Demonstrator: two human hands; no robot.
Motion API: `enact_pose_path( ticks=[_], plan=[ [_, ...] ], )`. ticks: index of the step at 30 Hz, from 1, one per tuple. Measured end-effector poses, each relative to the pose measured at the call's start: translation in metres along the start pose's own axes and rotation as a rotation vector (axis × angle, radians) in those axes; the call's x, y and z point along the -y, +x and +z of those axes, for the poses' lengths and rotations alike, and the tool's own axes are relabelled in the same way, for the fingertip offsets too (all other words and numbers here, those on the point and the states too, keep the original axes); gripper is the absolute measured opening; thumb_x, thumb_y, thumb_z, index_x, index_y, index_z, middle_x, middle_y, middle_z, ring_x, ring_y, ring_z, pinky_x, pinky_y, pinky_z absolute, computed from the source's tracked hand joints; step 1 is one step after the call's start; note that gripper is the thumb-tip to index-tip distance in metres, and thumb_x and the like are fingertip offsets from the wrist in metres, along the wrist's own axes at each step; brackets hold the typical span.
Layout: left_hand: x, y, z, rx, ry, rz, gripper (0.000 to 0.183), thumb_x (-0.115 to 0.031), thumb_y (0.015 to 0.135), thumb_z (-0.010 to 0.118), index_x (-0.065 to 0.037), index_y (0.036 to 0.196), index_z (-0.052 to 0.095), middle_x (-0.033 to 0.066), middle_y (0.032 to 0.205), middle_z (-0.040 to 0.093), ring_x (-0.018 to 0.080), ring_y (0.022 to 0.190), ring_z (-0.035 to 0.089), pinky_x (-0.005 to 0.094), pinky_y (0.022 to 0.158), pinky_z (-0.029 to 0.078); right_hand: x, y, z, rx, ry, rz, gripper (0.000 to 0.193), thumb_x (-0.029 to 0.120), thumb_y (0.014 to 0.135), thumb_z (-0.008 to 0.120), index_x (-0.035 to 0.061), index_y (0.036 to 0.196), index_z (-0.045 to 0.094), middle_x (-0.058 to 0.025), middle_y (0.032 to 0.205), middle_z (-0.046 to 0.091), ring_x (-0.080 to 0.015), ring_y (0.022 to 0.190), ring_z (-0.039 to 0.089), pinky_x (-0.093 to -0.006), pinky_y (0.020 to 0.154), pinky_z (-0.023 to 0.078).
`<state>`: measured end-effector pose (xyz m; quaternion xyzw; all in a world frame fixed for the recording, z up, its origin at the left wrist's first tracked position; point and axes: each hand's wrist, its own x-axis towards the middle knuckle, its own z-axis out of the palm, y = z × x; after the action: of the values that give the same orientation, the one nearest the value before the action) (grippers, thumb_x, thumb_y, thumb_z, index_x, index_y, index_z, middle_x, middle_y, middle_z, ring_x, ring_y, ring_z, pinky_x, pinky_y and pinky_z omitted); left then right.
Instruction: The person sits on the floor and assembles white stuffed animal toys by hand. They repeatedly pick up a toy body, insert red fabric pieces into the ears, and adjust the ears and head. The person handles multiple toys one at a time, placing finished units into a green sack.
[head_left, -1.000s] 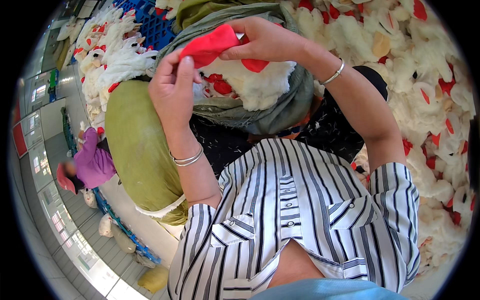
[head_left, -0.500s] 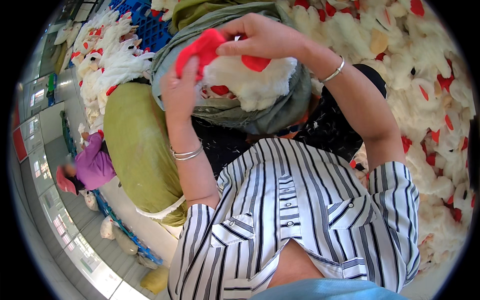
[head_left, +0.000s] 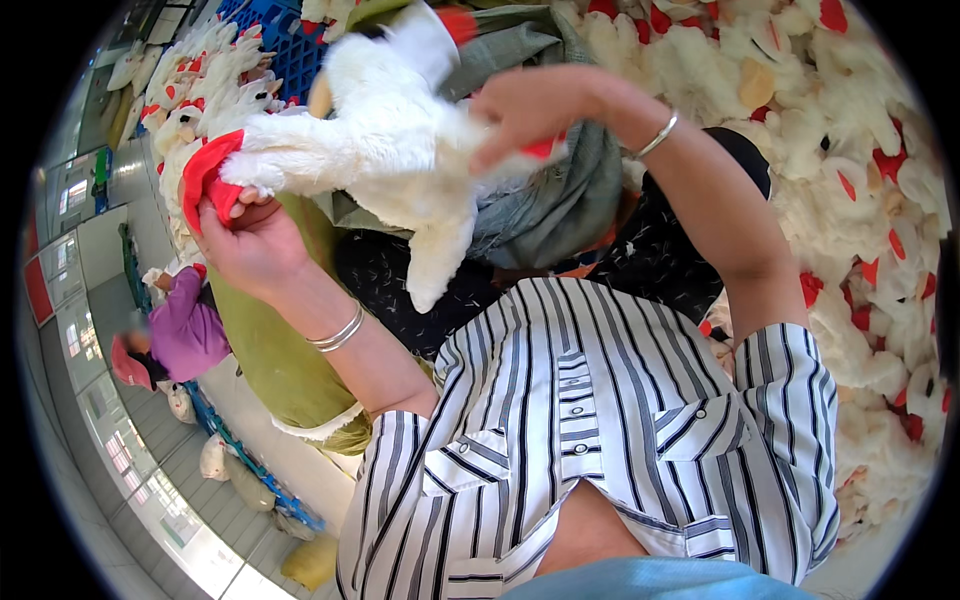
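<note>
A white furry plush toy skin (head_left: 380, 125), limp and unstuffed, stretches across in front of me above an open grey-green sack (head_left: 565, 205). My left hand (head_left: 250, 240) is closed on the red fabric tip (head_left: 208, 165) at its left end, pinched between thumb and fingers. One white limb hangs down over my dark trousers. At the skin's right side is my right hand (head_left: 530, 115), smeared by motion, with a bit of red fabric below it. Whether its fingers grip anything is unclear. The skin's far end is blurred too.
A large heap of white and red plush skins (head_left: 830, 180) fills the right side. Another heap (head_left: 190, 125) lies at the far left beside a blue plastic pallet (head_left: 290, 50). A stuffed olive-green sack (head_left: 265, 330) stands at my left. Beyond it sits a person in purple (head_left: 185, 325).
My left hand has moved left and nearer, drawing the red tip out with it. The white skin has come up out of the sack and spread out. My right hand has shifted slightly lower.
</note>
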<state>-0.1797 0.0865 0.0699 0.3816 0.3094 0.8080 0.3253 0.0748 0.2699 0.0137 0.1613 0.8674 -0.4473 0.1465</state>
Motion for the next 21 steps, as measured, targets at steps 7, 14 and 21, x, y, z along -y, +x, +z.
enact_pose_path(
  ticks=[7, 14, 21],
  plan=[
    [0.067, -0.042, 0.066, 0.260, 0.717, -0.492, 0.068, -0.026, 0.082, 0.071, -0.003, 0.138, 0.040, 0.0162, 0.135, 0.052, 0.0244, 0.126, 0.047, 0.0378, 0.106, 0.037, 0.022, -0.022, -0.001, -0.231, 0.436, -0.430, 0.026, 0.023, 0.093, 0.057, -0.0028, 0.092, 0.062, 0.0017, 0.071, 0.058, -0.0021, 0.067, 0.049, -0.0238, 0.061, 0.043],
    [0.129, -0.056, 0.014, 0.094, 1.053, -0.403, 0.041, -0.010, 0.087, 0.065, 0.000, 0.125, 0.055, 0.0121, 0.123, 0.062, 0.0184, 0.113, 0.058, 0.0339, 0.092, 0.048, -0.014, 0.005, -0.010, -0.694, 0.708, -0.439, 0.038, 0.038, 0.089, 0.064, 0.0007, 0.095, 0.067, 0.0017, 0.072, 0.060, -0.0079, 0.070, 0.056, -0.0249, 0.066, 0.047],
    [0.103, -0.017, 0.028, -0.332, 0.560, -0.170, 0.040, -0.010, 0.092, 0.059, 0.002, 0.128, 0.050, 0.0117, 0.124, 0.058, 0.0217, 0.109, 0.059, 0.0356, 0.089, 0.052, 0.002, 0.000, 0.002, -0.380, 0.282, -0.304, 0.061, 0.046, 0.079, 0.073, -0.0009, 0.114, 0.059, -0.0090, 0.101, 0.065, -0.0151, 0.090, 0.059, -0.0285, 0.079, 0.048]
  ],
)
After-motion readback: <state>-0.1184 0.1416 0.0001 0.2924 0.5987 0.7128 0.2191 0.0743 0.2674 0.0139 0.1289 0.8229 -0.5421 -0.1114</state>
